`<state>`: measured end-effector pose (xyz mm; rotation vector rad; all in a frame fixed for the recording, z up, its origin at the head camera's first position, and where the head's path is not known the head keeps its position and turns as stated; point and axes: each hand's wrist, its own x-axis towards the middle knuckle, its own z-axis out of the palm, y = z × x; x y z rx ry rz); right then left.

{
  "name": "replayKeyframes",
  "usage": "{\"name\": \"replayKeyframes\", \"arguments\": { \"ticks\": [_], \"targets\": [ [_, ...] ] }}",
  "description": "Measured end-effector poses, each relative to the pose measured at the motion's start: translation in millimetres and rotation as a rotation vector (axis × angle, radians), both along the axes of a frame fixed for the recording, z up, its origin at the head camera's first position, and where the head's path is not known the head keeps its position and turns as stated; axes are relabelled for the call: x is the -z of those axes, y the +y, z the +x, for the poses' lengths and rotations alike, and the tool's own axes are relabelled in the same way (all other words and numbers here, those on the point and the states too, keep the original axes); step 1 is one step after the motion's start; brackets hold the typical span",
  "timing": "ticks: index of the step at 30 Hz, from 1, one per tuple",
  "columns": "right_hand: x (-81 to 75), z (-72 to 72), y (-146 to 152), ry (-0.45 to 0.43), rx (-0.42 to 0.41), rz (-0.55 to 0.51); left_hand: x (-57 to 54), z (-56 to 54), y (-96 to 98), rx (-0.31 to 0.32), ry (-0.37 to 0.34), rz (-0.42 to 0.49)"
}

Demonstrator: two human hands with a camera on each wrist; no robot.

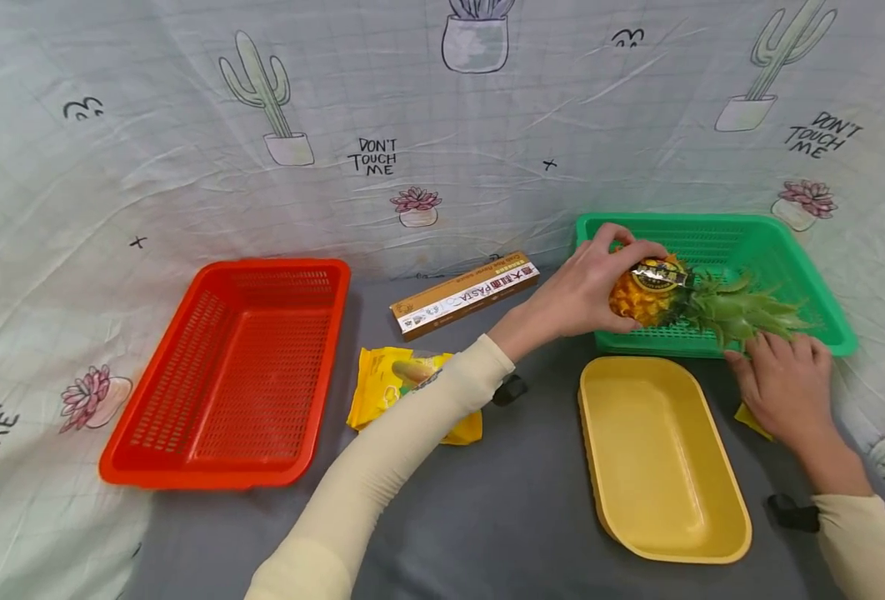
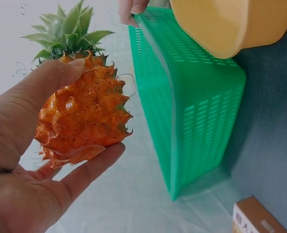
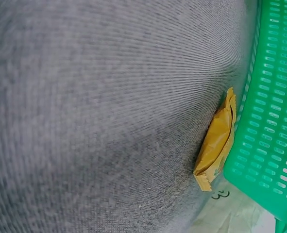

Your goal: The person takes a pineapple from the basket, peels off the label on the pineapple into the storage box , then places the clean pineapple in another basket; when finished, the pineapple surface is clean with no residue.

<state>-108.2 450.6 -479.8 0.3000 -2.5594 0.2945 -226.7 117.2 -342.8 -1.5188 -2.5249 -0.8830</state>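
Note:
A small pineapple (image 1: 643, 302) with a green leafy crown and a dark-and-gold label is in my left hand (image 1: 583, 283). In the left wrist view the thumb and fingers grip the orange fruit (image 2: 82, 109) from both sides. The fruit is held up over the green basket (image 1: 720, 223), its crown pointing right in the head view. My right hand (image 1: 787, 387) holds the basket's near rim towards the right corner, fingers bent over the edge. The right wrist view shows the basket's slotted wall (image 3: 260, 121) but hardly any of that hand.
Beside the green basket lies a small yellow packet (image 3: 216, 141). A yellow tub (image 1: 656, 458) stands in front of it. Further left are a pasta box (image 1: 465, 296), a yellow bag (image 1: 375, 387) partly behind the left forearm, and a red basket (image 1: 262, 383). A printed cloth hangs behind.

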Motion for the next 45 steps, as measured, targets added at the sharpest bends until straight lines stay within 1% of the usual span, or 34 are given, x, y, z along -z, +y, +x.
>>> {"name": "replayKeyframes", "arguments": {
  "ticks": [3, 6, 9, 14, 17, 21, 25, 29, 36, 41, 45],
  "targets": [
    [0.1, 2.1, 2, -0.047, 0.023, -0.001, -6.4, 6.2, -9.8, 0.006, -0.001, 0.0],
    [0.8, 3.3, 3, -0.082, 0.029, -0.001, -11.3, 10.7, -20.4, 0.0, -0.008, 0.007],
    [1.5, 3.3, 2, -0.092, 0.029, -0.001, -14.5, 14.5, -30.9, -0.01, -0.008, 0.017],
    [1.5, 1.7, 1, -0.079, 0.03, 0.001, -17.2, 23.1, -47.0, -0.028, -0.009, 0.042],
    [1.5, 0.7, 1, -0.061, 0.018, 0.008, -16.0, 29.7, -56.1, -0.04, -0.012, 0.066],
    [1.5, 0.0, 1, -0.048, -0.006, 0.003, -12.0, 39.1, -66.8, -0.051, 0.008, 0.101],
    [0.5, 0.7, 0, -0.078, -0.007, 0.003, -8.5, 48.2, -74.9, -0.068, 0.033, 0.1],
    [-1.1, 2.5, 2, -0.115, 0.011, 0.015, -7.0, 56.7, -81.2, -0.084, 0.054, 0.081],
    [0.4, 4.1, 1, -0.127, 0.027, 0.03, -2.9, 69.0, -93.1, -0.108, 0.028, 0.103],
    [2.0, 2.3, -2, -0.118, 0.032, 0.031, -0.4, 77.9, -103.0, -0.14, 0.028, 0.109],
    [1.9, 0.7, -2, -0.129, 0.049, 0.032, -0.7, 86.2, -111.6, -0.171, 0.024, 0.118]
  ]
}}
